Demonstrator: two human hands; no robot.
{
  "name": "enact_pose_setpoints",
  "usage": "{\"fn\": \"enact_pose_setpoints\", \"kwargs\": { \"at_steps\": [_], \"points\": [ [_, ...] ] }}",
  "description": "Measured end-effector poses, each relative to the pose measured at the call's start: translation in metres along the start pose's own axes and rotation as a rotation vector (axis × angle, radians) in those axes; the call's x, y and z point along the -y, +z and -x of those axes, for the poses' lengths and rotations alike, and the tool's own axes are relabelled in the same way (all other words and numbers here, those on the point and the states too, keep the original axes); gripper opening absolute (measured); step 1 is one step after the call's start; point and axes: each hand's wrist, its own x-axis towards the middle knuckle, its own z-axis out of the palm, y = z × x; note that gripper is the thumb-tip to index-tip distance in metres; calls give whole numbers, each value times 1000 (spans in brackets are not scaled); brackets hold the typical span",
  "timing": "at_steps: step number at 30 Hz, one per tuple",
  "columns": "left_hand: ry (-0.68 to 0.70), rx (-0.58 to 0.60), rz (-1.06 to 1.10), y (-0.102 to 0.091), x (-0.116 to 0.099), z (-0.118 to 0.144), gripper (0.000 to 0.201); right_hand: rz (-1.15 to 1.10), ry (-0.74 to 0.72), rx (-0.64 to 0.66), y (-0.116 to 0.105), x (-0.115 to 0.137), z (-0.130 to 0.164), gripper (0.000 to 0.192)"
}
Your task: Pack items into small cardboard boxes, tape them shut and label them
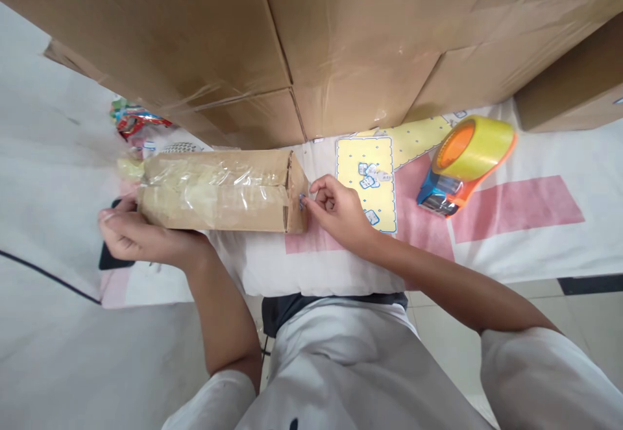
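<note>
A long cardboard box point(219, 190), wrapped in shiny clear tape, lies crosswise before me on the cloth. My left hand point(139, 232) is curled round its left end, with some fingertips hidden behind the box. At the opposite end, my right hand point(338, 209) is pinched, thumb and forefinger meeting at a small blue-and-white sticker point(302, 202) against the box's end face. Just right of that hand lie yellow sticker sheets point(346, 187) bearing a few blue-edged labels.
Large taped cartons point(355, 34) wall off the back. An orange-and-blue tape dispenser point(460, 170) with a yellow roll stands to the right. Colourful plastic packets point(139, 122) lie at the back left. A black phone-like object point(111, 258) is partly under my left hand.
</note>
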Motion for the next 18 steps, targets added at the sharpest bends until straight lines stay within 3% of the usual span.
{"fn": "enact_pose_setpoints", "kwargs": {
  "at_steps": [3, 8, 14, 18],
  "points": [
    [19, -14, 32, 1, 0, 0, 30, -4, -29, 25, 5, 1, 16, 21],
    [19, -3, 90, 3, -4, 1, 32, -37, -28, 176, 7, -4, 34, 40],
    [-3, -10, 115, 3, -4, 1, 30, -210, 116, 174, 1, -7, 31, 54],
    [8, 4, 91, 3, -3, 0, 33, -252, 118, 289, 7, -11, 29, 71]
  ]
}}
